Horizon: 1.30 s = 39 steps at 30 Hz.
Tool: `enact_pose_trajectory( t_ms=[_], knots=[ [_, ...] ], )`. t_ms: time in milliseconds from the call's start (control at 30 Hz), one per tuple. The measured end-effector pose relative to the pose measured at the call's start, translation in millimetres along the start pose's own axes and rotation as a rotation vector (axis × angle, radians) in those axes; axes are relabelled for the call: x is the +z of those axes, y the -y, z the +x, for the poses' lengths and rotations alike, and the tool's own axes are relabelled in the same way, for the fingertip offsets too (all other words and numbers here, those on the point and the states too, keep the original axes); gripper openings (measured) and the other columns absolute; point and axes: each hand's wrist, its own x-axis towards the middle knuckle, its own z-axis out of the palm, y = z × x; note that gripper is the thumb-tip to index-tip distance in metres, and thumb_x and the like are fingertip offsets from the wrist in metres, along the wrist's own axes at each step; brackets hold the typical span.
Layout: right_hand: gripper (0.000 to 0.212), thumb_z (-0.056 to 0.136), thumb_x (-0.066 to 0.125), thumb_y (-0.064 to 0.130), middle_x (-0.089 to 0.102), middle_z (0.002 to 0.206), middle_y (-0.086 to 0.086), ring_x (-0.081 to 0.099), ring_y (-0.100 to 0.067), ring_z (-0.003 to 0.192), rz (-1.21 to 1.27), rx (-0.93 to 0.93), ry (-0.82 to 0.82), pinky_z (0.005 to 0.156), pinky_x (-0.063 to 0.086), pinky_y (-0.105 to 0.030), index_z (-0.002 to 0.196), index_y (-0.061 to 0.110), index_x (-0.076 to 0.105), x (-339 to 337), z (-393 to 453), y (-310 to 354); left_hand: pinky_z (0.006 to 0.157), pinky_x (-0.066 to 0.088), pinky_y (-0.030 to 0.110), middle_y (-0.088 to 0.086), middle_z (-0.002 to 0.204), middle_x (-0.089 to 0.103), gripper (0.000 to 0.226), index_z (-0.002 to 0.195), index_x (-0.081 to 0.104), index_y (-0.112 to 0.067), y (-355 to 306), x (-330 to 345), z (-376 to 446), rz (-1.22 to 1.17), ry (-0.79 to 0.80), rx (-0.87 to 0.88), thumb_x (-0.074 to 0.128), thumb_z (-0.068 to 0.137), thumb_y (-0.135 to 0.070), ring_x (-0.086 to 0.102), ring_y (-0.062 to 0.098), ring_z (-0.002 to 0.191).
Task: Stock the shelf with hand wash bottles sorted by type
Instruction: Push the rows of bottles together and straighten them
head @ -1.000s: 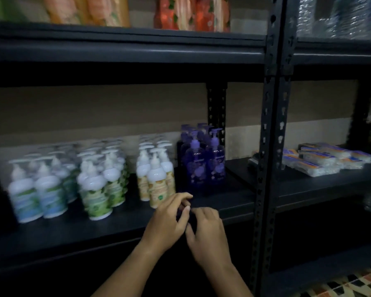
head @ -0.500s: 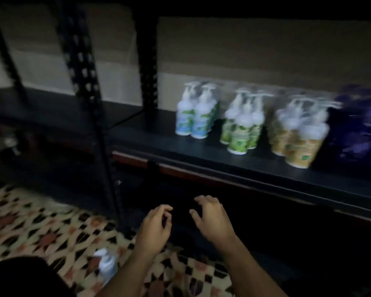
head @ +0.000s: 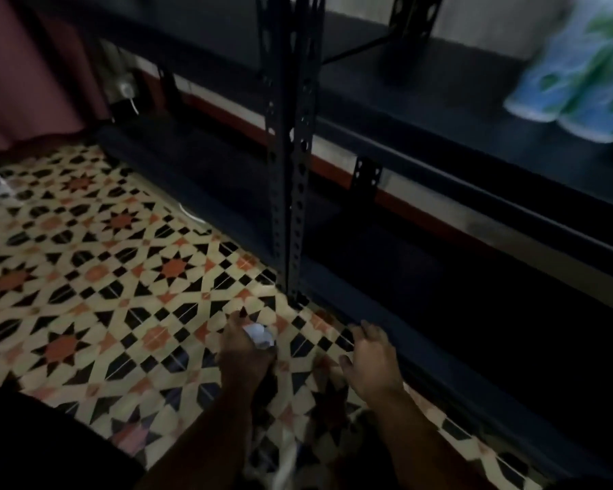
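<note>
Reaching down toward the patterned tile floor (head: 85,242), I have my left hand (head: 243,351) curled around something small and white (head: 261,335), which looks like the pump top of a hand wash bottle, though the dim light and blur keep me from being sure what it is. My right hand (head: 372,358) hovers just beside it, low over the tiles and close to the bottom rail of the rack, fingers loosely spread and holding nothing. Up at the right edge of my view, two hand wash bottles (head: 574,76) with blue and green labels stand side by side on the dark shelf (head: 439,111), touching or nearly so; motion smears them, so I can't read the labels or say if they are one type or two. That is all the stocked product I can see from this angle, and the long stretch of shelf board to their left is bare. The perforated metal upright (head: 287,153) divides this bay from the next one, which lies in shadow. A clear plastic item sits at the far left edge of the floor, too cut off to name. I judge the job to be partly done: some bottles are already placed, at least one more is being fetched from the floor, and it will need setting beside its own kind.
</note>
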Motion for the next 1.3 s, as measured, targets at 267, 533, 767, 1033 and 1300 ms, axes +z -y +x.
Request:
enact_pose_trajectory(
  t_ms=[267,533,767,1033,1300],
  knots=[
    [0.070,0.093,0.061,0.040,0.010,0.166,-0.007,0.009,-0.028,0.153,-0.096,0.016,-0.006,0.126,0.011,-0.047,0.153,0.022,0.032,28.2,12.0,-11.0,0.063,0.043,0.017,0.000,0.073,0.061,0.021,0.082,0.059,-0.001,15.7,21.9,-2.3,-0.068,-0.051,0.105,0.064,0.083,-0.022,0.061,0.010,0.066],
    [0.066,0.091,0.065,0.044,0.013,0.165,-0.008,0.012,-0.029,0.154,-0.080,0.018,-0.028,0.127,0.011,-0.046,0.148,0.022,0.040,33.8,16.8,-13.3,0.066,0.043,0.012,-0.001,0.077,0.063,0.013,0.084,0.063,-0.004,5.7,12.7,-17.3,-0.107,-0.029,0.214,0.059,0.088,-0.015,0.061,-0.002,0.073],
    [0.069,0.095,0.063,0.036,0.022,0.166,-0.006,0.017,-0.020,0.154,0.014,-0.021,0.026,0.128,0.006,-0.041,0.155,0.019,0.032,2.7,2.8,-19.1,0.094,0.054,0.039,0.001,0.119,0.066,0.042,0.124,0.062,-0.018,-23.2,-1.9,-17.7,0.007,0.094,0.313,0.081,0.087,-0.022,0.063,0.019,0.109],
    [0.059,0.100,0.057,0.032,0.035,0.157,0.000,0.033,-0.021,0.145,0.097,-0.077,-0.175,0.127,0.013,-0.032,0.154,0.022,0.036,-68.6,-47.0,-24.0,0.089,0.047,0.033,-0.002,0.111,0.054,0.040,0.125,0.059,-0.017,-145.7,-29.3,-42.5,0.102,0.260,0.533,0.063,0.098,-0.047,0.057,0.011,0.102],
    [0.047,0.099,0.057,0.033,0.052,0.139,0.005,0.052,-0.017,0.125,0.107,-0.152,-0.582,0.103,0.047,-0.032,0.145,0.024,0.050,-165.6,-106.6,-17.0,0.091,0.043,0.018,-0.011,0.116,0.044,0.035,0.136,0.052,-0.032,-272.2,-66.7,-93.0,-0.029,0.279,0.759,0.052,0.105,-0.047,0.054,-0.008,0.104]
  ],
)
